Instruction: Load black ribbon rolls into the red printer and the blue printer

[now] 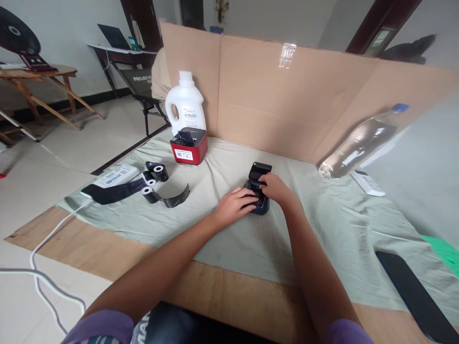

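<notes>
A small dark portable printer point(263, 208) lies on the cloth in front of me with its black lid point(260, 170) raised. My left hand point(234, 205) rests against its left side, fingers stretched over the edge of the opened compartment and the thumb hidden. From the right, my right hand point(275, 188) reaches in below the lid with bent fingers closed together. Whatever sits between these fingertips is too small and dark to make out. Part of a dark roll point(255, 185) shows in the compartment between the hands.
Several black paper rolls point(149, 194) lie left, one strip unrolled across a white box point(116, 176). Behind them stand a red printer point(190, 148) and a white detergent jug point(186, 105). A cardboard screen point(265, 95) closes the back. Right are a leaning bottle point(362, 141) and a phone point(412, 286).
</notes>
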A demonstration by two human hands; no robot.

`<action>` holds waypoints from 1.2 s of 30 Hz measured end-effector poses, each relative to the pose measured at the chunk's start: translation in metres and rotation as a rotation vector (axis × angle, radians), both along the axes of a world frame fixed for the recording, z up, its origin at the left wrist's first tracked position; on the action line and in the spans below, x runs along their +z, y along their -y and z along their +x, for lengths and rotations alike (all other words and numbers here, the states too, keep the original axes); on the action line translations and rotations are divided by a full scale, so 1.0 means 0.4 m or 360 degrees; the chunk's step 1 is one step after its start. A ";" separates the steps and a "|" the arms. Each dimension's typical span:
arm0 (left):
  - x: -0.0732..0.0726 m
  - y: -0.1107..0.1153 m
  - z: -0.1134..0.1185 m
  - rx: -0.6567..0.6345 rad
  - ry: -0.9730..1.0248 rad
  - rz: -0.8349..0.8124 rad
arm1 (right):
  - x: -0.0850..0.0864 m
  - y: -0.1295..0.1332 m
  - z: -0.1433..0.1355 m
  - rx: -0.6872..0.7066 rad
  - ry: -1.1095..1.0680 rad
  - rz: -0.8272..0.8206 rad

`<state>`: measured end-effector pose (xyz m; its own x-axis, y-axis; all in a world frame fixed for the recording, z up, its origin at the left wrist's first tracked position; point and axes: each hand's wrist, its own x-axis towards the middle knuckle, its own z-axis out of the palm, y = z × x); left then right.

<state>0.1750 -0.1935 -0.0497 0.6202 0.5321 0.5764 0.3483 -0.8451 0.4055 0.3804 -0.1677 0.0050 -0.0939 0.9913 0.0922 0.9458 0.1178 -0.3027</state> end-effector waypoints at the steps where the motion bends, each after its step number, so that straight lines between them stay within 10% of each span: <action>1: -0.002 -0.001 0.001 -0.0006 -0.0006 -0.0007 | -0.009 0.001 -0.005 -0.0046 -0.0001 0.0025; 13: 0.013 0.016 0.006 0.0088 -0.0223 -0.0084 | 0.010 -0.009 0.005 -0.0253 -0.0100 0.0615; 26: 0.023 0.030 0.007 0.0203 -0.0252 0.0243 | 0.091 0.047 -0.002 0.0151 -0.0044 -0.0211; 36: 0.025 0.030 0.000 0.0169 -0.0197 0.0068 | 0.053 0.022 0.002 -0.0261 -0.0177 -0.0379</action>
